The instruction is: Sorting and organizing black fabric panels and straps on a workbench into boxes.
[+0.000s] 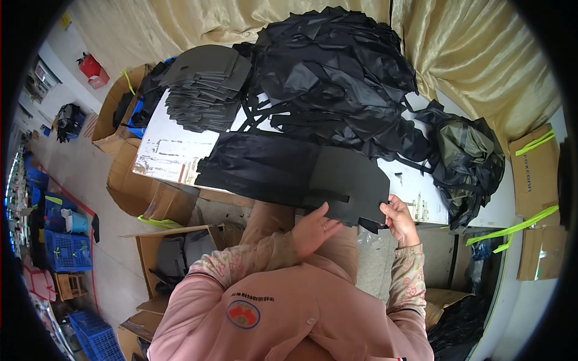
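Behind the grey panel — heaped black fabric, stacked panels.

This looks like a small sewing or bag-making workshop. A white worktop carries a stack of dark grey cut panels and a big heap of black fabric pieces. Open cardboard boxes of parts stand around it, blue plastic crates line the floor, and a tan cloth hangs behind.
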Demonstrator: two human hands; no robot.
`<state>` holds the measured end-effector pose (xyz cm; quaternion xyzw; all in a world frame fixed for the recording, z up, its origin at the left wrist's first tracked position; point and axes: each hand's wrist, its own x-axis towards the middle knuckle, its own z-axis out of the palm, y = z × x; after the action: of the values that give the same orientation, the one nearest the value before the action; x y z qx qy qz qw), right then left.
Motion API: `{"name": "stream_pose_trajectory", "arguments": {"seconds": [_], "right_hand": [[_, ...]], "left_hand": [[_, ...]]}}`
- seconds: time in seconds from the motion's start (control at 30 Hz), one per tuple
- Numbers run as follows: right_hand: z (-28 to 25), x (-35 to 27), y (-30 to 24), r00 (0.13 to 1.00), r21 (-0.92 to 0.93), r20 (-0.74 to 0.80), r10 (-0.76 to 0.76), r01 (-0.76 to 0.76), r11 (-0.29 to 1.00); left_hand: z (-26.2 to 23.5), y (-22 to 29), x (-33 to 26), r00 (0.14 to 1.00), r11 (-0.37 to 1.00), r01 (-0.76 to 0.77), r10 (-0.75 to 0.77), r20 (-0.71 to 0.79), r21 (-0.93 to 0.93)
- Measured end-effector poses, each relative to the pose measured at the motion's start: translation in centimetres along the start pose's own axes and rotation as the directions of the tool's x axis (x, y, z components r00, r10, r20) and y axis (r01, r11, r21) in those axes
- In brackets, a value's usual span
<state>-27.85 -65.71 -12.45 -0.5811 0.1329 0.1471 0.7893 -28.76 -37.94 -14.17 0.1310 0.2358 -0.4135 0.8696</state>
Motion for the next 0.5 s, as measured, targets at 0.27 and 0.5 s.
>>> {"name": "stream_pose_trajectory", "arguments": {"seconds": [0.27,0.5], "right_hand": [[2.6,-0.9,-0.5,0.977,-0.419,-0.16,-0.141,0.062,0.906],[2.6,-0.5,-0.1,0.944,-0.486,-0.098,-0.315,0.231,0.843]], "left_hand": [[0.7,0.1,2.0,0.99,0.989,-0.137,0.138,0.003,0.061],[1.1,-0.2,1.9,0.977,0.984,-0.178,0.178,0.116,-0.016]]}}
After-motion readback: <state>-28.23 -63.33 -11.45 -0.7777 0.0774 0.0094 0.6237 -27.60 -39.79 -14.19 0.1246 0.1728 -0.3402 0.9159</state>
